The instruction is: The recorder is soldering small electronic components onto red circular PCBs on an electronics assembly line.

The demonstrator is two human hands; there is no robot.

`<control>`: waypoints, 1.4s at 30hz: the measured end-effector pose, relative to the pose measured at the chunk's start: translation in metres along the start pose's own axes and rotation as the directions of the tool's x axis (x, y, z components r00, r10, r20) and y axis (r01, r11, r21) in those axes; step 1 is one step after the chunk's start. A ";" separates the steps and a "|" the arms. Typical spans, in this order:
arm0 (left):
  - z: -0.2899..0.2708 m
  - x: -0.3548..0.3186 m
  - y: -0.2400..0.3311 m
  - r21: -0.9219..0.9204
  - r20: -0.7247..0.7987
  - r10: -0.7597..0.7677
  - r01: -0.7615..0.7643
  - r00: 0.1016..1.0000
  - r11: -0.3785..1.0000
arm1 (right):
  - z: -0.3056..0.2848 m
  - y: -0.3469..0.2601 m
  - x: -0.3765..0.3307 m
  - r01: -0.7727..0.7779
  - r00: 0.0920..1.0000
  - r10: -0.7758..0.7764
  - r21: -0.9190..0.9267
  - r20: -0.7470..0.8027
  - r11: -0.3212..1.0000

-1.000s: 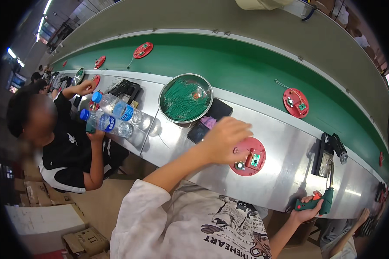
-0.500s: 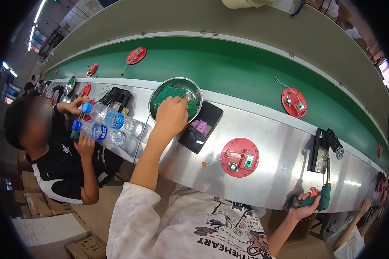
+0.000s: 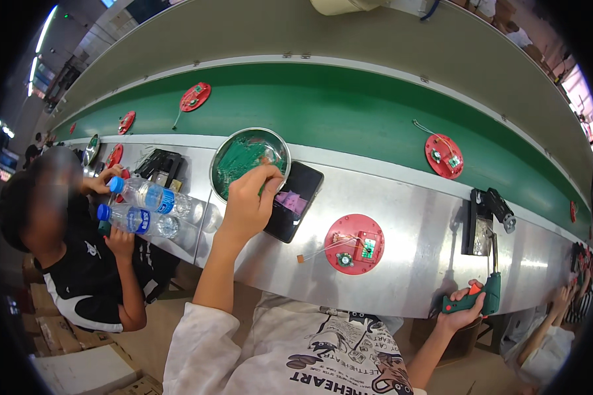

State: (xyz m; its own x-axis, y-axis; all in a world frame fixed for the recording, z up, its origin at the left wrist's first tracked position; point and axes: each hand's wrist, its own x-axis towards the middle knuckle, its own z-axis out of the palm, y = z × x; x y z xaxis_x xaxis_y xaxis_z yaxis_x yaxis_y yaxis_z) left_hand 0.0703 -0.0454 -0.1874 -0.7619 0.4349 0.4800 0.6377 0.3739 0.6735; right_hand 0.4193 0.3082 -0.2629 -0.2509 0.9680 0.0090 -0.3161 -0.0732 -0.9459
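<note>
Left hand [image 3: 247, 204] stretched forward over the near rim of a round metal bowl [image 3: 221, 172], fingertips curled down and pinched together at the edge of the heap of small green circuit boards [image 3: 240, 158] inside; cannot tell whether a board is already caught between them. Bowl lying straight ahead of that hand and a little to the left, touching it at the rim, so far nearer the left hand than the right. Just right of the bowl, a dark phone [image 3: 295, 201] lying flat, long axis running away from the body, partly under the left wrist. Further right and nearer the body, a red round disc [image 3: 354, 243] carrying a small green board and a thin wire trailing off to its left.

Right hand [image 3: 464, 309] low at the near edge, well apart from bowl and disc, closed firmly round the grip of a green electric screwdriver [image 3: 474, 299].

Surface [image 3: 408, 276] of bare steel, curving along a green conveyor belt [image 3: 349, 112] that carries more red discs. On the left, another person's hands [image 3: 118, 240] holding two clear water bottles [image 3: 141, 207] with blue caps. Factory hall beyond, strip lights overhead, cardboard boxes on the floor at lower left.
</note>
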 end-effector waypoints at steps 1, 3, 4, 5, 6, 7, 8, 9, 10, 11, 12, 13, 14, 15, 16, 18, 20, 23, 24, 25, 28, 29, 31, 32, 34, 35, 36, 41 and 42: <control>0.003 -0.002 0.007 0.002 0.000 0.058 -0.058 0.998 0.998 | 0.001 0.000 -0.001 -0.002 1.000 0.001 0.010 0.022 1.000; 0.014 -0.008 0.022 -0.042 0.024 0.109 -0.108 0.994 0.993 | 0.002 -0.002 -0.008 -0.010 0.999 0.008 0.029 0.051 1.000; 0.020 -0.015 0.030 -0.071 0.046 0.102 -0.098 0.994 0.993 | 0.003 -0.004 -0.013 0.041 0.981 -0.039 -0.006 0.189 0.999; 0.025 -0.022 0.038 -0.101 0.104 0.131 -0.120 0.986 0.988 | 0.002 -0.008 -0.022 0.058 0.966 -0.040 -0.062 0.257 0.996; 0.031 -0.029 0.044 -0.122 0.166 0.142 -0.122 0.976 0.985 | 0.003 -0.008 -0.034 0.078 0.945 -0.045 -0.090 0.324 0.993; 0.036 -0.037 0.050 -0.166 0.215 0.210 -0.176 0.954 0.970 | 0.005 -0.008 -0.047 0.060 0.937 -0.016 -0.115 0.348 0.992; 0.048 -0.041 0.054 -0.229 0.217 0.294 -0.244 0.931 0.942 | 0.007 -0.008 -0.061 0.029 0.933 0.018 -0.126 0.358 0.992; 0.056 -0.048 0.059 -0.241 0.223 0.295 -0.240 0.929 0.940 | 0.007 -0.012 -0.073 0.031 0.893 0.063 -0.201 0.446 0.979; 0.064 -0.056 0.063 -0.251 0.252 0.276 -0.213 0.928 0.944 | 0.010 -0.013 -0.082 0.047 0.855 0.094 -0.256 0.510 0.966; 0.072 -0.061 0.065 -0.265 0.245 0.287 -0.220 0.926 0.939 | 0.013 -0.015 -0.092 0.055 0.835 0.131 -0.319 0.534 0.946; 0.080 -0.066 0.067 -0.229 0.196 0.320 -0.274 0.927 0.934 | 0.015 -0.017 -0.099 0.061 0.821 0.166 -0.373 0.547 0.926; 0.087 -0.071 0.068 -0.189 0.145 0.354 -0.326 0.924 0.926 | 0.019 -0.015 -0.104 0.065 0.818 0.174 -0.389 0.548 0.919; 0.093 -0.076 0.068 -0.200 0.148 0.353 -0.321 0.924 0.926 | 0.023 -0.013 -0.107 0.077 0.804 0.194 -0.421 0.563 0.904; 0.098 -0.081 0.068 -0.155 0.132 0.351 -0.330 0.927 0.931 | 0.026 -0.012 -0.109 0.083 0.793 0.213 -0.449 0.570 0.890; 0.103 -0.085 0.067 -0.108 0.114 0.349 -0.338 0.930 0.935 | 0.028 -0.012 -0.110 0.090 0.789 0.220 -0.461 0.574 0.883; 0.110 -0.088 0.060 -0.058 0.079 0.362 -0.358 0.929 0.932 | 0.030 -0.011 -0.112 0.182 0.750 0.206 -0.496 0.629 0.849; 0.116 -0.090 0.055 -0.009 0.053 0.371 -0.371 0.927 0.929 | 0.029 -0.013 -0.113 0.203 0.753 0.223 -0.541 0.619 0.816; 0.118 -0.095 0.051 0.019 0.012 0.366 -0.366 0.930 0.930 | 0.026 -0.017 -0.116 0.179 0.750 0.244 -0.543 0.615 0.820; 0.118 -0.096 0.051 0.017 0.014 0.362 -0.362 0.932 0.932 | 0.025 -0.018 -0.117 0.178 0.742 0.247 -0.539 0.623 0.823; 0.119 -0.094 0.049 0.018 0.016 0.367 -0.367 0.930 0.930 | 0.027 -0.017 -0.114 0.187 0.734 0.236 -0.524 0.637 0.831; 0.117 -0.094 0.049 0.024 0.039 0.366 -0.367 0.930 0.930 | 0.030 -0.017 -0.114 0.118 0.736 0.270 -0.510 0.621 0.852; 0.117 -0.093 0.049 0.026 0.066 0.353 -0.355 0.933 0.934 | 0.031 -0.016 -0.113 0.120 0.736 0.265 -0.506 0.622 0.854; 0.118 -0.091 0.048 0.027 0.056 0.362 -0.364 0.930 0.931 | 0.033 -0.016 -0.114 0.152 0.726 0.259 -0.516 0.637 0.843; 0.119 -0.090 0.048 0.018 0.053 0.367 -0.368 0.929 0.930 | 0.034 -0.015 -0.115 0.151 0.729 0.260 -0.519 0.634 0.841; 0.121 -0.090 0.048 0.033 0.055 0.374 -0.376 0.926 0.926 | 0.034 -0.013 -0.116 0.067 0.760 0.291 -0.515 0.581 0.855; 0.121 -0.090 0.047 0.040 0.065 0.381 -0.384 0.922 0.922 | 0.033 -0.013 -0.116 0.068 0.758 0.291 -0.514 0.584 0.855; 0.122 -0.090 0.047 0.048 0.061 0.379 -0.382 0.923 0.923 | 0.033 -0.011 -0.115 0.110 0.756 0.263 -0.513 0.599 0.852; 0.123 -0.091 0.046 0.051 0.075 0.382 -0.387 0.921 0.921 | 0.029 -0.011 -0.114 0.159 0.749 0.245 -0.526 0.616 0.835; 0.123 -0.091 0.046 0.056 0.073 0.387 -0.391 0.919 0.919 | 0.028 -0.011 -0.114 0.162 0.752 0.242 -0.528 0.613 0.833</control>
State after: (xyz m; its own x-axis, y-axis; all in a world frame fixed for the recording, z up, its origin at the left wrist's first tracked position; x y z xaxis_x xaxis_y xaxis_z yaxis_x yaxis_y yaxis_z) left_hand 0.1829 0.0335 -0.2692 -0.4451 0.6042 0.6609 0.8903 0.2191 0.3993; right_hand 0.4261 0.1917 -0.2442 -0.8263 0.5627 -0.0236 0.1791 0.2230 -0.9582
